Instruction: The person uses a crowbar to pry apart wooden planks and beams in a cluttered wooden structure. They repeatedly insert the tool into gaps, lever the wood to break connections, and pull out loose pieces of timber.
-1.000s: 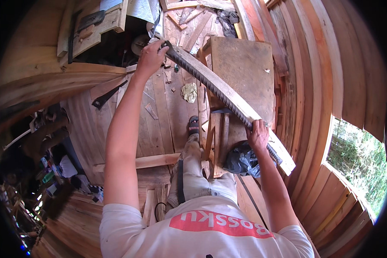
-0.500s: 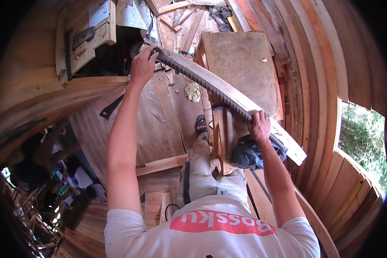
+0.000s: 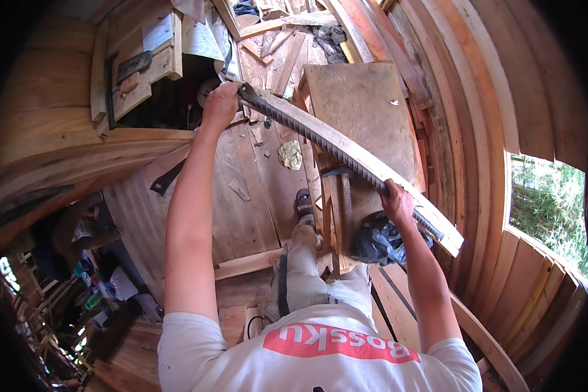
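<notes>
A dark ribbed steel bar (image 3: 313, 136), flattened at its far end, lies along a long pale wooden board (image 3: 346, 137). Both slant from upper left to lower right in front of me. My left hand (image 3: 221, 106) is closed at the bar's far-left end, its fingertips mostly hidden behind the hand; the board's end there is covered too. Lower right, my right hand (image 3: 398, 201) wraps its fingers round the bar close to its near end. The board's bare edge shows just beyond these knuckles.
Under the board stands a brown wooden box-like table (image 3: 359, 98). A black plastic bag (image 3: 375, 238) sits below my right hand. Crumpled paper (image 3: 291, 155) and wood scraps litter the plank floor (image 3: 248, 209). Stacked boards (image 3: 464, 85) line the right wall beside a window opening (image 3: 549, 202).
My left hand has closed more tightly at the far end, covering the board's tip seen before. My right hand has shifted its grip slightly toward me, and the view has tilted a little.
</notes>
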`<state>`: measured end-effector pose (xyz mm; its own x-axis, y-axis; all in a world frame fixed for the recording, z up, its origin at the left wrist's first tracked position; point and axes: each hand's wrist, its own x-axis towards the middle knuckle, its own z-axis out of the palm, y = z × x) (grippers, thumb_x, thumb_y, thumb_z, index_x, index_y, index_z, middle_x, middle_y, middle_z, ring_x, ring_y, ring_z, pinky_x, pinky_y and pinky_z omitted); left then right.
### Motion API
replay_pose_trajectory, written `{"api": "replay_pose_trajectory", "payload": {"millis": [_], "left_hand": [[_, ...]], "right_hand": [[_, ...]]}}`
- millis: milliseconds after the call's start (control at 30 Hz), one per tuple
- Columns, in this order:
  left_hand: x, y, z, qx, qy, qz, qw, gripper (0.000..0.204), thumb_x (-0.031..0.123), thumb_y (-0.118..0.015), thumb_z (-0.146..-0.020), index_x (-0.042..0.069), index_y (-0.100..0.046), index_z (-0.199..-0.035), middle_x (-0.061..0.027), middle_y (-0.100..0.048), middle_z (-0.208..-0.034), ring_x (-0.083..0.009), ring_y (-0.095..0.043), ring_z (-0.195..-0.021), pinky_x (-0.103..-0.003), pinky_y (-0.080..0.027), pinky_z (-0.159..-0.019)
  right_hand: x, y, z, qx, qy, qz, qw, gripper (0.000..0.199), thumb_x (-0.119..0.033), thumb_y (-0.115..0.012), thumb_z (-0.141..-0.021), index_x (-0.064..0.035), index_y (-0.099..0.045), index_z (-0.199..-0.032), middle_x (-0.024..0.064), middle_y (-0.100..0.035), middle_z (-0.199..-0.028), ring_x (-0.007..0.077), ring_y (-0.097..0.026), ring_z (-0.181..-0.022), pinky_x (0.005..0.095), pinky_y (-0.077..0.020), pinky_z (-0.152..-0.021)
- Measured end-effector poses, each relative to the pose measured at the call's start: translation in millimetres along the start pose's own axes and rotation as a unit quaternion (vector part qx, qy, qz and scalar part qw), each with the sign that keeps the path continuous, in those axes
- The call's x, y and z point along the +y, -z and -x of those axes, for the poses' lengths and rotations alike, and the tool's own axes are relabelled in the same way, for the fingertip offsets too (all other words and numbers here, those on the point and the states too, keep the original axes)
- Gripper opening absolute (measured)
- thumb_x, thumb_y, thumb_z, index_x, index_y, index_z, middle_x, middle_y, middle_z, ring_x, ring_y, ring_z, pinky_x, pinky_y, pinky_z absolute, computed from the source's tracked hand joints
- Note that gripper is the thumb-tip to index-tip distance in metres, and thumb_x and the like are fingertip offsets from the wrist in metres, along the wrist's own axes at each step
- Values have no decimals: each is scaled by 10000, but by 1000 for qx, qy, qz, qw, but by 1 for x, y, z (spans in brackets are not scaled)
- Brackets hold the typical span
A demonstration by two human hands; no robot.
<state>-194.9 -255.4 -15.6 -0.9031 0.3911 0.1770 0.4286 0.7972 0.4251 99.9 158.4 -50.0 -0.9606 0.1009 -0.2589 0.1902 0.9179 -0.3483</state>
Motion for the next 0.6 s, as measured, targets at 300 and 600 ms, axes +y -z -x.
{"api": "replay_pose_trajectory", "payload": {"millis": [300,600], "left_hand": [[-6,6,-8,26,38,0,999,143,117,-538,-923,68,-643,-1006,-199,-662,-858,-411,-633,-844,-496,-479,-726],[-3,-7,-7,82,60,27,994,149,155,-553,-943,37,-632,-988,-228,-656,-871,-439,-621,-854,-505,-470,-714]], "right_hand": [[-34,61,30,-54,-89,-8,995,306,-305,-702,-826,-105,-667,-1055,159,-703,-914,355,-674,-850,452,-517,-753],[-49,91,75,-89,-123,-42,988,404,-368,-701,-836,-34,-667,-1061,210,-692,-863,398,-673,-824,466,-517,-744]]}}
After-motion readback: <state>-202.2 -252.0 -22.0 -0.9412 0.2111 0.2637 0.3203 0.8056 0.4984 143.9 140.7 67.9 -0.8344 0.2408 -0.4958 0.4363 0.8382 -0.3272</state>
